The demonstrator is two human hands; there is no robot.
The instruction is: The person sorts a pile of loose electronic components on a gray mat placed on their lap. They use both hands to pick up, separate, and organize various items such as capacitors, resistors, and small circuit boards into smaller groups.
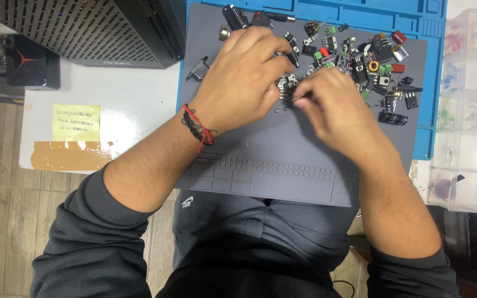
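Note:
My left hand rests on the grey work mat, fingers curled over a few small black components near the mat's middle. My right hand is just to its right, thumb and forefinger pinched on a small thin metal-legged part at about the same spot. A short thin cylindrical part lies loose on the mat just below the fingertips. A pile of mixed electronic components, black, green and red, spreads across the mat's far right. A red and black braided bracelet circles my left wrist.
A blue mat lies under the grey one. A clear plastic compartment organiser stands at the right. A black mesh computer case sits at the far left, with a yellow sticky note and brown tape on the white tabletop.

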